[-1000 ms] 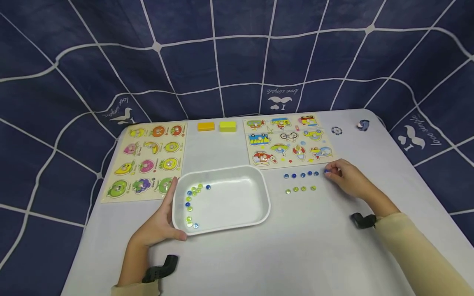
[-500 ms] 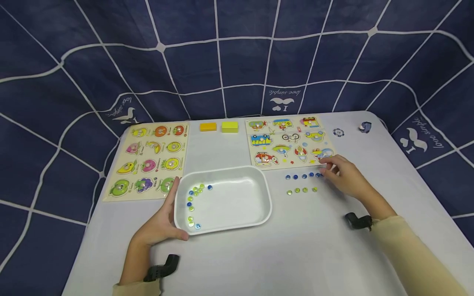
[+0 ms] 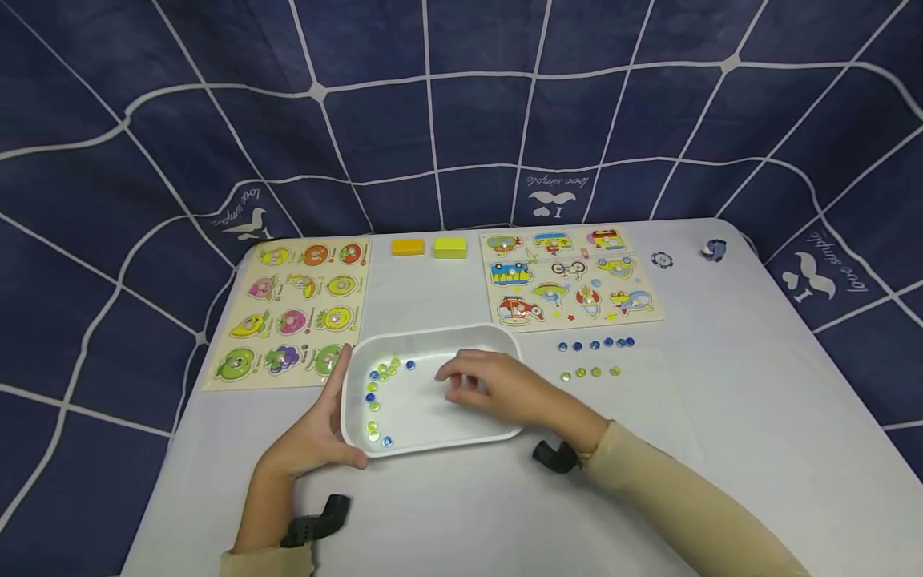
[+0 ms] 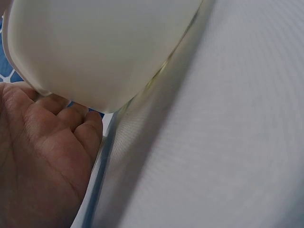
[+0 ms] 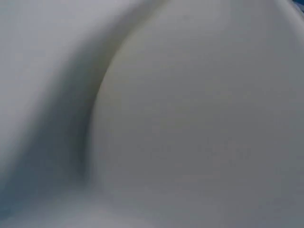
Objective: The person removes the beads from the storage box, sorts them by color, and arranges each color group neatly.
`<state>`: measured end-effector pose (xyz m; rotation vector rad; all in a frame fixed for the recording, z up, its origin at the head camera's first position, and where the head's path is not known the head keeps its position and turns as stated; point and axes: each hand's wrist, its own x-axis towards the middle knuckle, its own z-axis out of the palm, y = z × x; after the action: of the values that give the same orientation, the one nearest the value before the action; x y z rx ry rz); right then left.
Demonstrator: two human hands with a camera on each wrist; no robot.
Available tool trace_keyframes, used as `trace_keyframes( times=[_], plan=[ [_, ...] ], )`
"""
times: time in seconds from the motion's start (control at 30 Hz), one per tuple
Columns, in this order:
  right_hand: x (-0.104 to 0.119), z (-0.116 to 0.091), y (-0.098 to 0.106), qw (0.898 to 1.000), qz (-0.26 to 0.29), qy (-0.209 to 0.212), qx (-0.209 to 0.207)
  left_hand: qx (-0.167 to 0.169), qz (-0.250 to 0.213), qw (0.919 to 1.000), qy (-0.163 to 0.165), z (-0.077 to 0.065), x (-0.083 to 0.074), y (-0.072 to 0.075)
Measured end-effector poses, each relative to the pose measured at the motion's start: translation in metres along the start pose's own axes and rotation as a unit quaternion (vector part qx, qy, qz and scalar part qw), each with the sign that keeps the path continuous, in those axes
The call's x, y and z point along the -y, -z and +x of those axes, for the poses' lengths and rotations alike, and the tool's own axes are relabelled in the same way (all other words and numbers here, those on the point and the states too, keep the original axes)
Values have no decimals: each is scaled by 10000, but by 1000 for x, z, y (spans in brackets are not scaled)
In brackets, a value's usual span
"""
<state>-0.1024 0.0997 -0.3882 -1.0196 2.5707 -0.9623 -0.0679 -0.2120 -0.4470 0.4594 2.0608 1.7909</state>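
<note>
My left hand (image 3: pixel 315 437) holds the left end of a white tray (image 3: pixel 433 448), fingers along its left side and thumb at the front corner. In the left wrist view, the fingers (image 4: pixel 88 133) curl against the tray's outer wall. Green and blue glass beads (image 3: pixel 372 406) lie along the tray's left part. Over its right part hovers my right hand (image 3: pixel 497 386), fingers loosely bent, nothing visible between them. Right of the tray, a row of blue beads (image 3: pixel 594 345) lies behind a shorter row of green beads (image 3: pixel 581 373). The right wrist view shows only the blurred tray wall (image 5: pixel 190 114).
A fruit puzzle board (image 3: pixel 306 300) lies at the left, a vehicle puzzle board (image 3: pixel 534 300) behind the bead rows. Orange (image 3: pixel 408 248) and yellow (image 3: pixel 450 248) blocks stand between them. A poker chip (image 3: pixel 661 260) and small dark figure (image 3: pixel 714 250) sit at the back right.
My right hand set a blue bead down at the right end of the blue row, let it go, and moved left over the tray. The left hand stayed on the tray.
</note>
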Motion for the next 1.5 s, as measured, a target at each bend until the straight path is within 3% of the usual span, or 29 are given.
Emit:
trace_keyframes(
  times=[0.13,0.37,0.6,0.83,1.0,1.1,1.23,1.5],
  plan=[
    [13,27,-31,9981,-13,331,517,19,16,10000,3,-1,0,0],
    [19,53,-65,9915,95,329,1256,37,133,9998,-116,-1,2,1],
    [20,62,-76,9854,412,410,1603,48,177,9997,-172,-1,1,1],
    [22,65,-78,9797,272,793,1821,15,234,9996,-176,-1,2,1],
    [21,65,-77,9788,250,742,1894,17,280,9994,-191,-1,3,1],
    [21,62,-75,9825,287,570,1748,26,271,9995,-176,-1,2,1],
    [24,52,-63,9903,469,493,1210,34,238,9996,-137,0,2,1],
    [27,13,2,9951,828,437,-330,-48,248,9997,-5,0,1,-1]
  ],
)
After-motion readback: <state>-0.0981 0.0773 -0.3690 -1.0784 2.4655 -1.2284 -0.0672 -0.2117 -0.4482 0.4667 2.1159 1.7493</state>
